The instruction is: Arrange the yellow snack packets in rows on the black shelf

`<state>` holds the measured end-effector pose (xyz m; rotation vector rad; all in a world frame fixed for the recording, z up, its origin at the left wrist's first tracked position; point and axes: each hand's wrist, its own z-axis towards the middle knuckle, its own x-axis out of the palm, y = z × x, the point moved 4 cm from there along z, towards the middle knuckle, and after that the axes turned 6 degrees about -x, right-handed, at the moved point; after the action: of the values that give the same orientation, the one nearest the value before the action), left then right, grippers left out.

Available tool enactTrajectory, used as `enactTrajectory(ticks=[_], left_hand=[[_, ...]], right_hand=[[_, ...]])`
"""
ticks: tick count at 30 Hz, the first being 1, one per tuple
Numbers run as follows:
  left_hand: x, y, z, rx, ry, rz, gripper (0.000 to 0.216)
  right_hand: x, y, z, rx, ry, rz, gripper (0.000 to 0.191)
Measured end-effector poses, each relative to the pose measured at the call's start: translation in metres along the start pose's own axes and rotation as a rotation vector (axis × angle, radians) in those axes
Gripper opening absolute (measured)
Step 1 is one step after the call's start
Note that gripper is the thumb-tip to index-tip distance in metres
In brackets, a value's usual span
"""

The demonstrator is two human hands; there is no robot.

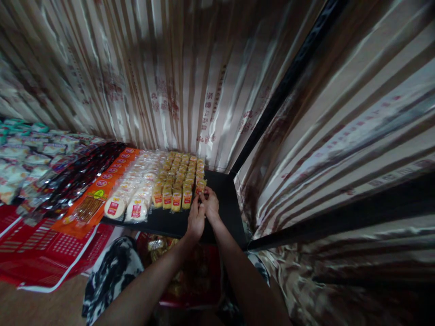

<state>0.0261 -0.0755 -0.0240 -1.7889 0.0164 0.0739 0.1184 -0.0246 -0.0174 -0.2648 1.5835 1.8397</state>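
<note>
Both hands meet at the near right end of the rows of small yellow snack packets (180, 174) laid out on a black shelf (224, 203). The left hand (196, 219) and the right hand (211, 204) are close together, fingertips pinching one yellow packet (200, 184) at the right edge of the rows; it is too small and dim to tell how firmly either hand grips it. The yellow packets lie in neat columns running from near to far, each with a red and white label at its near end. Just left of them lie rows of pale round cakes in clear wrappers (136, 194), also with red labels. Further left sit long orange packs (102, 190), then dark glossy packs (78, 176), and at the far left a spread of pale and green-edged bags (23, 154). Striped shiny curtains (170, 68) hang behind and to the right of the shelf. Below the shelf, near the arms, a red container (190, 276) holds gold-wrapped items, blurred.
</note>
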Motion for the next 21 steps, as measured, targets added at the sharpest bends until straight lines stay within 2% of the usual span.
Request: enactTrajectory(ticks=[8,16,21], left_hand=[[0.002,0.007,0.011,0.007,-0.018,0.009,0.05],[0.007,0.009,0.018,0.033,-0.024,0.059,0.047],[0.006,0.002,0.011,0.041,-0.015,0.062,0.046]], right_hand=[[0.005,0.001,0.0,-0.046,-0.028,-0.002,0.046],[0.007,0.002,-0.002,-0.065,0.022,-0.063,0.043],[0.004,0.004,-0.005,-0.036,-0.009,-0.041,0.044]])
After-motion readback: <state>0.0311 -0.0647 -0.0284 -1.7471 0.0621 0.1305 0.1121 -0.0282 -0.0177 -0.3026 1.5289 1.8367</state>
